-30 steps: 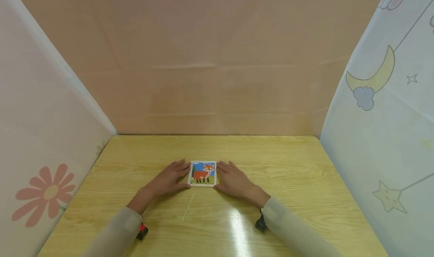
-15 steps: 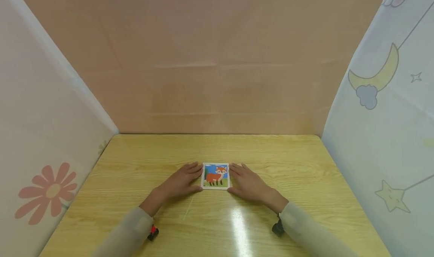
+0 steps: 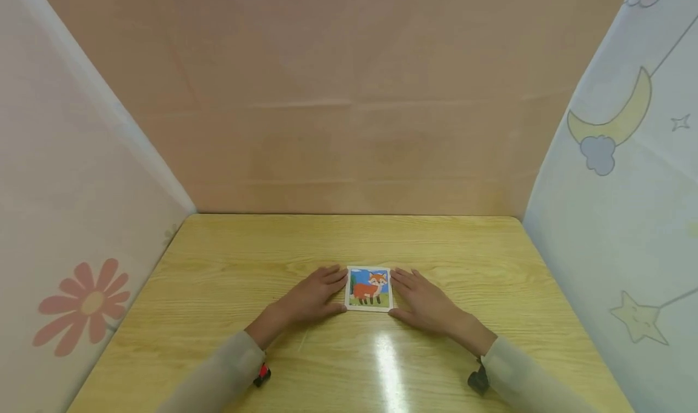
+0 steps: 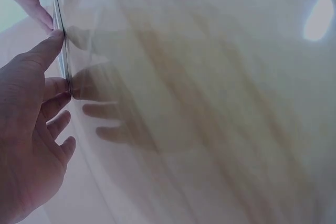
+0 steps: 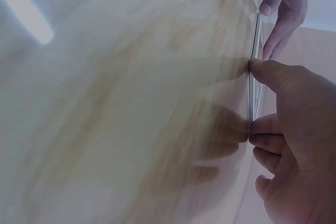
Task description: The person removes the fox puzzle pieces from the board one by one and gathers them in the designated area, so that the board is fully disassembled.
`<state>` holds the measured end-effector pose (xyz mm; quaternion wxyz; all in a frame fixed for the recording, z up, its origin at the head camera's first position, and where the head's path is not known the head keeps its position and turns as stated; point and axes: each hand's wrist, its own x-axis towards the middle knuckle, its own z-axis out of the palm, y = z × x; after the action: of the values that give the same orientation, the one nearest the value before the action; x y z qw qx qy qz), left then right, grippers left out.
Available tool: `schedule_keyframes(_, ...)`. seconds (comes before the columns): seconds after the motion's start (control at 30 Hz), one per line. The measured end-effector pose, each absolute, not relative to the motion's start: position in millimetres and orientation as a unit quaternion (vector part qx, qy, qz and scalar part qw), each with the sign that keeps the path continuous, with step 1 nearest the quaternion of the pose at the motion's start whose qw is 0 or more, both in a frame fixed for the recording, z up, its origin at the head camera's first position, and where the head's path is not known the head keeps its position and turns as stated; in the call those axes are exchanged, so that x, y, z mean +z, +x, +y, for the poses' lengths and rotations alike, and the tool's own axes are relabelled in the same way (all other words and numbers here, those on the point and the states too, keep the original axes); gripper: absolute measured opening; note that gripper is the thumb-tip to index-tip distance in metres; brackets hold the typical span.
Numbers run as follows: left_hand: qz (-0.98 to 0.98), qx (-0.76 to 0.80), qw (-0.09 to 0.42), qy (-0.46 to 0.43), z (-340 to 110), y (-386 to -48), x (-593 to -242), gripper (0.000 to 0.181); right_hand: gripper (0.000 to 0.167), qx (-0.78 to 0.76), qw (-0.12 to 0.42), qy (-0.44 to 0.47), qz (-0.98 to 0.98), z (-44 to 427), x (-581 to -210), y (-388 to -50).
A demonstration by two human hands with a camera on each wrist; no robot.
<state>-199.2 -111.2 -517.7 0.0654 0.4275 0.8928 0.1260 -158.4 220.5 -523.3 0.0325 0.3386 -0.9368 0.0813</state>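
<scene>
On the wooden table a square picture (image 3: 369, 289) of a fox with a white border lies flat. The left hand (image 3: 311, 296) touches its left side with thumb and fingertips spread along the edge. At the opposite side, the right hand (image 3: 434, 304) rests its thumb and fingertips against the edge the same way. Both wrist views show the picture as a thin slab seen edge-on, with the left hand (image 4: 34, 124) and the right hand (image 5: 304, 129) each touching it near its corners, fingers extended.
The wooden table (image 3: 245, 243) has a light reflection near the front. A plain tan sheet (image 3: 349, 98) hangs behind it. A sheet with a flower (image 3: 109, 177) stands at the left, one with a moon and star (image 3: 594, 231) at the right. Both wrists carry small black devices.
Both hands and the fox picture between them have slid to the right and slightly towards the person. The head view has shifted a little as well.
</scene>
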Motion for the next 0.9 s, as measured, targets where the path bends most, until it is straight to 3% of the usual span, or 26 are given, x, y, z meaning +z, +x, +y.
schedule_keyframes(0.9,0.895,0.038,0.044,0.442,-81,-172,-514,0.073,0.074,0.096,0.064,0.353,-0.929,252,-521,-125)
